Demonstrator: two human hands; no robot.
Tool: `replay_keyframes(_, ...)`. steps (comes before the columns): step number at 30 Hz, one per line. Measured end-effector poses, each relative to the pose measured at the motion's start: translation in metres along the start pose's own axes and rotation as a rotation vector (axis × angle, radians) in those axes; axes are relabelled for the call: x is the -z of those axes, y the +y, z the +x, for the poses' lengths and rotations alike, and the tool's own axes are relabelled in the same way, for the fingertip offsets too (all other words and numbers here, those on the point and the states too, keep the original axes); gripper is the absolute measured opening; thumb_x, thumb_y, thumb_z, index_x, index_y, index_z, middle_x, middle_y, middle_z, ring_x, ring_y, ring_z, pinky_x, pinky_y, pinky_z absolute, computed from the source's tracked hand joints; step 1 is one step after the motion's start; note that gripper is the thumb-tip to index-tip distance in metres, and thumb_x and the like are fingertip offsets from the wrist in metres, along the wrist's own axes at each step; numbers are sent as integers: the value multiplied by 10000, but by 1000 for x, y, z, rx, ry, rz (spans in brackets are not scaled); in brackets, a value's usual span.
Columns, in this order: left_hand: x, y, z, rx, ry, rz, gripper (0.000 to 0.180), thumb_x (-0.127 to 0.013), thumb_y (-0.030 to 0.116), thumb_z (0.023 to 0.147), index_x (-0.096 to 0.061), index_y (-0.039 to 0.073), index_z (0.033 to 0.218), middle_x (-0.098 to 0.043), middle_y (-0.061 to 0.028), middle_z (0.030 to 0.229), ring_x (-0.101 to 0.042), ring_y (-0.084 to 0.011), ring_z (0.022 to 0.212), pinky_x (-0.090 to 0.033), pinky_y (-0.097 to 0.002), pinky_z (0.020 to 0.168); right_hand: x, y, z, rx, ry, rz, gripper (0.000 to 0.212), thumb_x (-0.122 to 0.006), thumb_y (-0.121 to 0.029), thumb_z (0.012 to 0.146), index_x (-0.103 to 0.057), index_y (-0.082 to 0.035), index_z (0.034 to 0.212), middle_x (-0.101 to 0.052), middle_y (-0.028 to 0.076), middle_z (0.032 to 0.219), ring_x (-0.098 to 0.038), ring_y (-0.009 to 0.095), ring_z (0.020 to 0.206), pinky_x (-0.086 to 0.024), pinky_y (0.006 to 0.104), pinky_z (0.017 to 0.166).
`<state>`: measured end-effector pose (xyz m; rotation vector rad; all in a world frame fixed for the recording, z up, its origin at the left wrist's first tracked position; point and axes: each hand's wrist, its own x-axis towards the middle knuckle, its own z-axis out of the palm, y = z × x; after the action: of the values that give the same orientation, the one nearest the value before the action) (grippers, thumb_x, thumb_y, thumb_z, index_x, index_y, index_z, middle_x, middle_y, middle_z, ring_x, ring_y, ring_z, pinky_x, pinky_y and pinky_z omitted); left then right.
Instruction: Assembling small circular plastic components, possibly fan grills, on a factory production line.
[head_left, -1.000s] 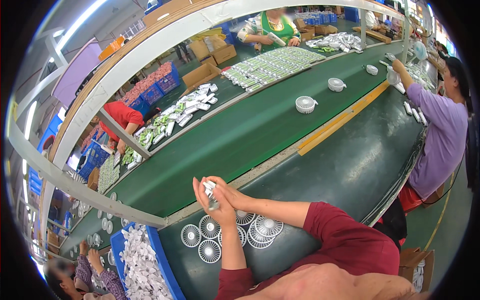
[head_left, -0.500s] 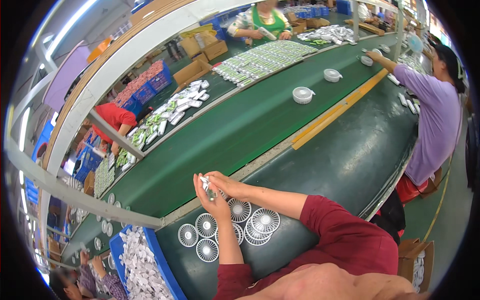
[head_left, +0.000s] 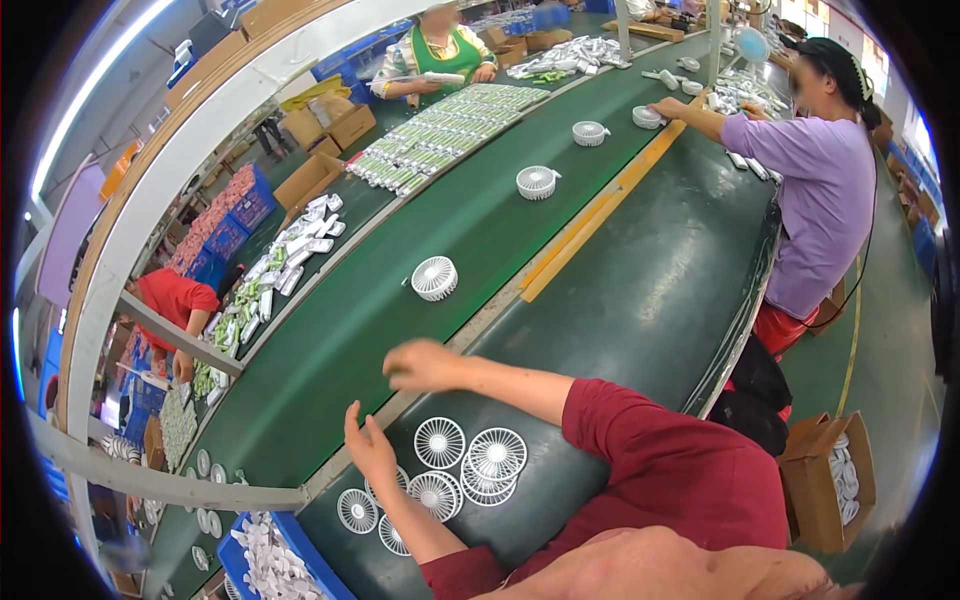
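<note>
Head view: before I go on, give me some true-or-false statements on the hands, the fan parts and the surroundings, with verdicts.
1. The nearest white fan sits on the green belt. True.
2. The round white covers are piled inside the blue bin. False: they lie on the dark table; the bin holds small white pieces.
3. The left hand has its fingers apart. True.
4. The right hand is down in the blue bin. False: it is by the belt's near edge, blurred.
5. The co-worker in purple reaches toward the belt. True.
6. The cardboard box at lower right is shut. False: its top is open, showing white parts.
</note>
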<state>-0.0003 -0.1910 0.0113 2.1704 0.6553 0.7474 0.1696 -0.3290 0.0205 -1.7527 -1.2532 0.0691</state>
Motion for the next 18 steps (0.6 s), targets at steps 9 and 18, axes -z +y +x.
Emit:
replay_keyframes(9,6,-60,11,-92,149,329,261,-583,135,853,-686,62,1082,-645,-194,1184,-601,-363,1116,-449,-426,991,-45,-73,-34,274,-628,-280,667,-837,-448,605,-640,-116,1150,-583,123,1088,-508,322,1106,-428,465,882)
replay_keyframes(18,9,-58,-4,24,247,287,231,-637,173,847,-688,104,1062,-631,-136,1223,-555,-341,1150,-430,-443,993,-49,-85,-35,267,-743,-233,495,-827,-424,639,-718,-111,1007,-584,88,1089,-505,284,1094,-401,440,902)
